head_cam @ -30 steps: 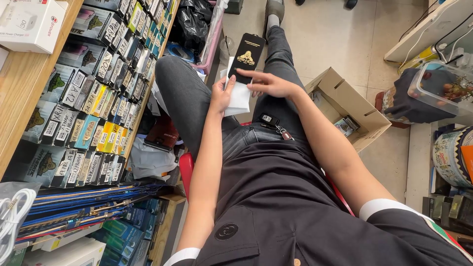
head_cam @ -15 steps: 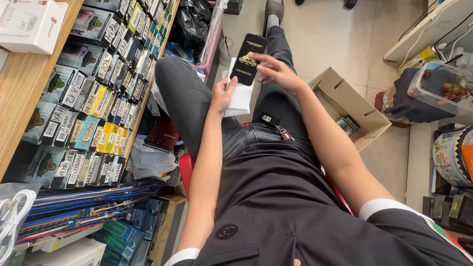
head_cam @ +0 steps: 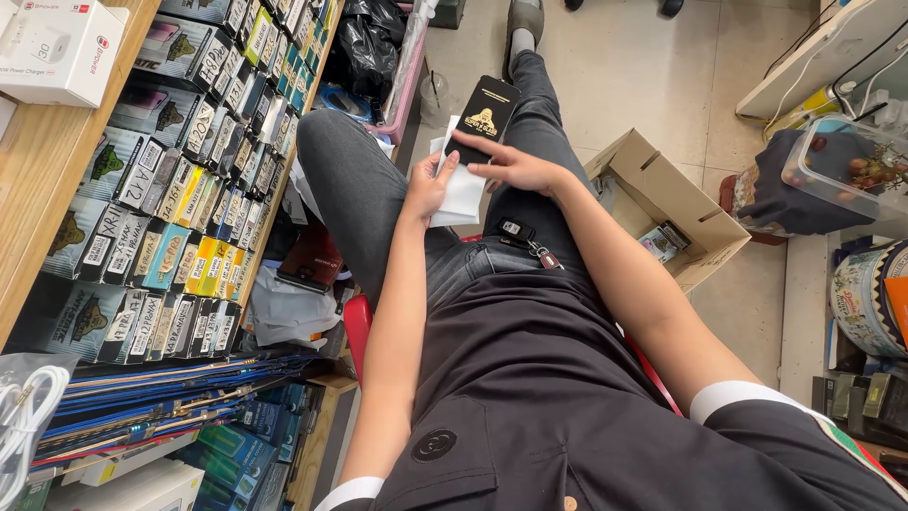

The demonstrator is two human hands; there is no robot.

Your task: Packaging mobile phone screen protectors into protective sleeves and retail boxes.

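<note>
Here the person's face and feet are mostly out of view, and only one grey shoe (head_cam: 526, 16) shows at the far edge. The white sheets (head_cam: 461, 192) are partly hidden behind the left hand (head_cam: 428, 182), so I cannot tell how many there are. The gold picture on the black flat pack (head_cam: 486, 115) is too small to make out.

At the left stands a rack of small packs (head_cam: 180, 151), in rows, black, grey, yellow and blue, each with a label on its edge. A white box (head_cam: 59, 47) lies on the wooden shelf (head_cam: 38, 180) at the far left corner. Near the bottom left lie blue packages (head_cam: 255, 426) and a white cable (head_cam: 24, 407). At the right, an open cardboard box (head_cam: 662, 203) stands on the floor with a small pack inside, and further right a clear plastic tub (head_cam: 851, 161).

The two hands are close together above the knees. The left hand grips the white sheets at their left edge, thumb on top. The right hand (head_cam: 515, 166) pinches the near end of the black flat pack with its fingertips. The pack rises tilted away from the hands, just over the sheets. A key fob (head_cam: 515, 230) hangs at the waist, near to the hands.
</note>
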